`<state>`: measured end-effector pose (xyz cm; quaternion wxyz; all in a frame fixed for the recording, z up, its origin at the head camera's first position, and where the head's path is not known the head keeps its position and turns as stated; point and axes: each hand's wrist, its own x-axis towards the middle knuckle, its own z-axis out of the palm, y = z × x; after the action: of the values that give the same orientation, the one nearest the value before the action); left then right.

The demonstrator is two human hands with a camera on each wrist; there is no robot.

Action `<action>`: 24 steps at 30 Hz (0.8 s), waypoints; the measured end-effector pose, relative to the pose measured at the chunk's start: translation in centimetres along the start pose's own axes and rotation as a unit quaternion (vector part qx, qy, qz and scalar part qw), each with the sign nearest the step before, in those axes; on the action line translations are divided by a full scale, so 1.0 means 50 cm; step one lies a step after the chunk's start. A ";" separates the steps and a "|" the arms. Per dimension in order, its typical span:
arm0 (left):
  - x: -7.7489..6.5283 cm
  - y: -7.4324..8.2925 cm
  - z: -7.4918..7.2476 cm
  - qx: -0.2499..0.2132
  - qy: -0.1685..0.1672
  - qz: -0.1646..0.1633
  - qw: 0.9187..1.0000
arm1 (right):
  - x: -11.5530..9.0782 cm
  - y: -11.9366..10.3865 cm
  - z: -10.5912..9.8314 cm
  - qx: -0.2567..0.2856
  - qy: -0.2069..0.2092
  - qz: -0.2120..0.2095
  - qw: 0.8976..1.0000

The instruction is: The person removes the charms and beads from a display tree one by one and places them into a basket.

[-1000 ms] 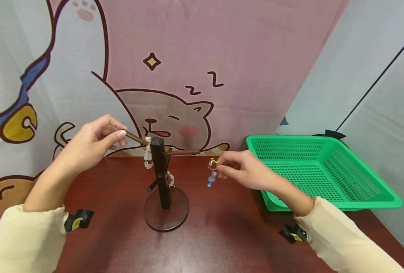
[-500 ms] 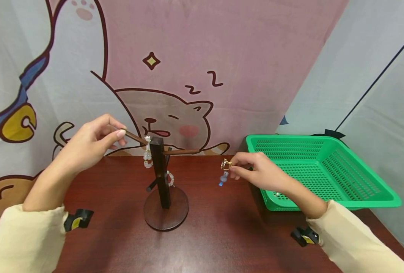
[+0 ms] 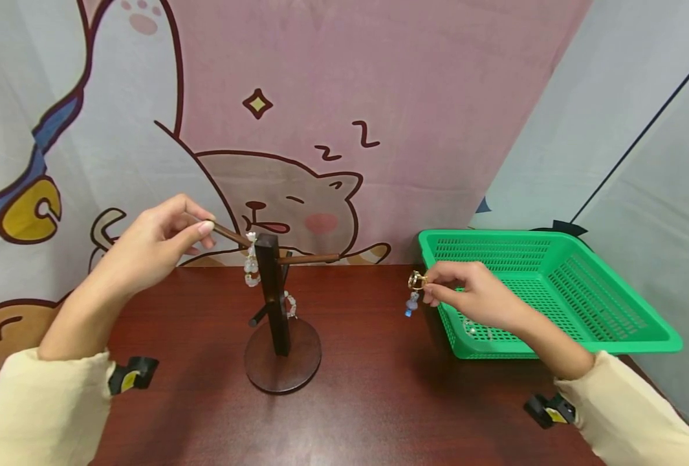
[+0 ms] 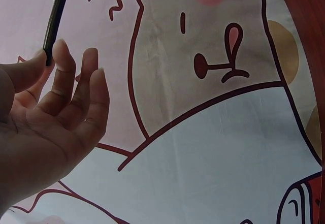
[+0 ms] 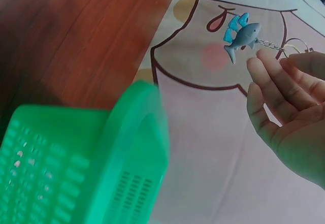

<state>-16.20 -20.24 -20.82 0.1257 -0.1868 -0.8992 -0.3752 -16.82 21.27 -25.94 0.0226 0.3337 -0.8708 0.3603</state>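
In the head view, a dark wooden stand (image 3: 273,298) with several pegs rises from a round base. My left hand (image 3: 158,246) pinches the tip of its upper left peg (image 3: 229,234) between thumb and index finger. A clear beaded bracelet (image 3: 252,266) hangs on that peg near the post. Another beaded bracelet (image 3: 291,304) hangs lower, partly behind the post. My right hand (image 3: 475,294) pinches a keychain (image 3: 412,302) by its gold-coloured metal part, beside the basket's left rim. Its blue-grey shark-like charm (image 5: 246,35) dangles on a short chain in the right wrist view.
A green plastic basket (image 3: 618,347) stands on the right of the reddish-brown table (image 3: 367,401). Small shiny pieces (image 3: 470,328) lie in its near left corner, too small to identify. The upper right peg (image 3: 309,259) sticks out toward the right. A printed cloth (image 3: 437,110) hangs behind.
My right hand has moved right with the keychain, from near the upper right peg to the basket's left rim. The left hand stays on its peg.
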 end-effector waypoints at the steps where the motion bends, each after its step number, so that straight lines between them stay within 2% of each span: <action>1: 0.000 0.000 0.000 0.001 -0.001 0.000 1.000 | -0.004 0.002 -0.003 -0.003 0.001 0.003 1.000; 9: 0.001 0.001 -0.001 0.003 0.000 0.001 1.000 | -0.036 0.022 -0.035 -0.035 0.015 0.028 0.999; 17: 0.001 0.000 0.000 -0.001 0.004 0.010 1.000 | -0.074 0.044 -0.066 -0.073 0.027 0.036 0.996; 24: 0.000 -0.001 -0.002 0.000 0.002 0.007 1.000 | -0.107 0.066 -0.081 -0.079 0.026 0.062 0.995</action>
<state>-16.20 -20.34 -20.77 0.1299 -0.1928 -0.8976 -0.3744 -15.45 28.58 -26.45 0.0490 0.2664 -0.9148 0.2996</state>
